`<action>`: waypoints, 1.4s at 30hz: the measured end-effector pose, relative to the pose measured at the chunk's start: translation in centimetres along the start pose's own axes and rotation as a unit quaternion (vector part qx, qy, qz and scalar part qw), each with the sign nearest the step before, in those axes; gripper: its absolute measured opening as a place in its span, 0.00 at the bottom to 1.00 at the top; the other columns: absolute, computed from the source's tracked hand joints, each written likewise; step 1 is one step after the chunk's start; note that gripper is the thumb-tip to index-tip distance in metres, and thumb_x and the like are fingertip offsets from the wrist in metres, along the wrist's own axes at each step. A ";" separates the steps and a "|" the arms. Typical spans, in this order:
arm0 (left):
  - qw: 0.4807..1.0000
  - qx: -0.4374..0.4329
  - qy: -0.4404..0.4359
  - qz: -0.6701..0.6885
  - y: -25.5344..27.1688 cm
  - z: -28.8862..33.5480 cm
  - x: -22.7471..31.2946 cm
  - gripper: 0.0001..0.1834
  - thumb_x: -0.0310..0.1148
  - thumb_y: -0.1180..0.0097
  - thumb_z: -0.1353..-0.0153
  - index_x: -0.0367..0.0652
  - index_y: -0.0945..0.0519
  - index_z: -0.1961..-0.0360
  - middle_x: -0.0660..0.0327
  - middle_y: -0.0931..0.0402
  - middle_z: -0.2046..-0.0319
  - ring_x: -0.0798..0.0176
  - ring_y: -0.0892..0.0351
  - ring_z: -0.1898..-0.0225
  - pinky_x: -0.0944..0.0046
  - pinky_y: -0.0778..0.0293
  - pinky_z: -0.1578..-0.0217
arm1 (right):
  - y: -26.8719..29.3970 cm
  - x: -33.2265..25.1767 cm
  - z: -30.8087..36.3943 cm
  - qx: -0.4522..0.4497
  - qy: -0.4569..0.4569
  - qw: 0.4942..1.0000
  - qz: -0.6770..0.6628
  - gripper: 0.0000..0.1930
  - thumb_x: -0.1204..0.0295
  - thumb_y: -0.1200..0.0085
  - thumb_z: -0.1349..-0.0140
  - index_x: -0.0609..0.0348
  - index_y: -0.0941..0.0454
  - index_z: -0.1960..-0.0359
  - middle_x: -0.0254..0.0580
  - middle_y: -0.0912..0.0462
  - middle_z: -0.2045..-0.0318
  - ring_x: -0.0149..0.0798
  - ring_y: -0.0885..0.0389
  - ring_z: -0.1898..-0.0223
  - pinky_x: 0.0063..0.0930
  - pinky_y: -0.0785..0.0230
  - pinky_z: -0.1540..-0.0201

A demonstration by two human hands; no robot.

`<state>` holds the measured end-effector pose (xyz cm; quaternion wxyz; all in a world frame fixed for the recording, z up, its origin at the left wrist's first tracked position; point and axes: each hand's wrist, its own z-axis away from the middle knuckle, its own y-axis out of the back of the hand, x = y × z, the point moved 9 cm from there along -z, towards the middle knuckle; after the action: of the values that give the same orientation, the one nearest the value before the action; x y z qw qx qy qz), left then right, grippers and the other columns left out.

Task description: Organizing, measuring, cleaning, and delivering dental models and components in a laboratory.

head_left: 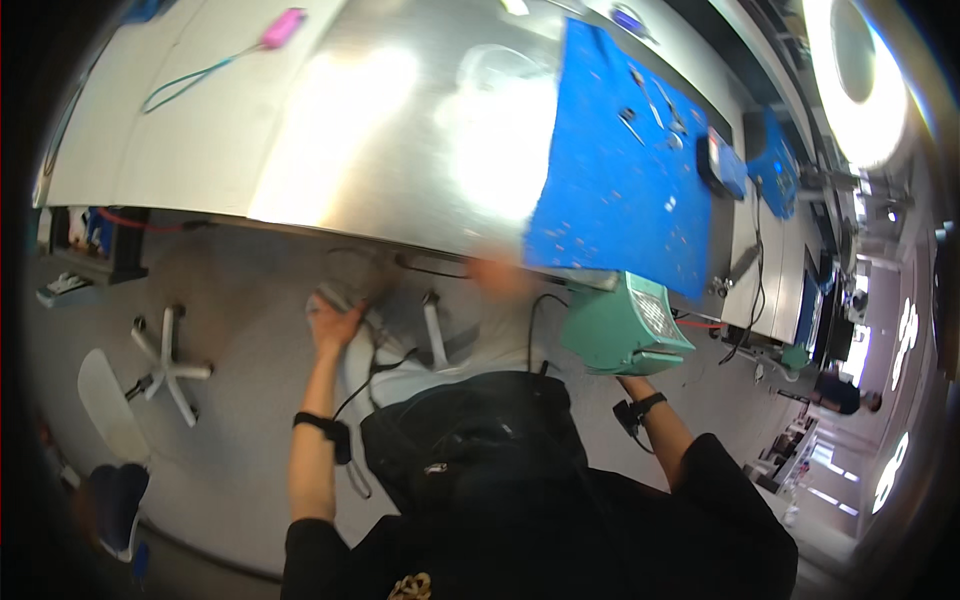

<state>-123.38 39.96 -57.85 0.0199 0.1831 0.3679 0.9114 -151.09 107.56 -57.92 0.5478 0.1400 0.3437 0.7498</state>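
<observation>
Black-sleeved left hand (333, 325) clamped on grey bundle (345, 296) low under table edge (330, 232), straight ahead; right hand hidden behind green box (625, 325), grip impossible to tell.

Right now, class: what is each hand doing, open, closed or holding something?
Left hand: fingers curled on a grey object below the table edge; what it is cannot be told.
Right hand: hidden behind the green device; cannot be told.

Right hand hidden behind the green device (628, 325); tools (650, 112) too small.
</observation>
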 end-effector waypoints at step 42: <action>0.936 0.176 -0.281 -0.119 2.7 7.8 15.1 0.43 0.59 0.43 0.39 0.38 0.33 0.32 0.38 0.40 0.31 0.38 0.42 0.28 0.41 0.44 0.30 | -2.8 0.1 -1.7 0.166 -0.052 0.979 -0.109 0.40 0.39 0.48 0.36 0.67 0.24 0.41 0.58 0.16 0.53 0.54 0.17 0.48 0.49 0.25 0.45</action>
<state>-134.46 45.71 -46.07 0.1986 0.3868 0.5206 0.7348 -150.07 107.49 -61.01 0.6125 0.2293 0.4474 0.6100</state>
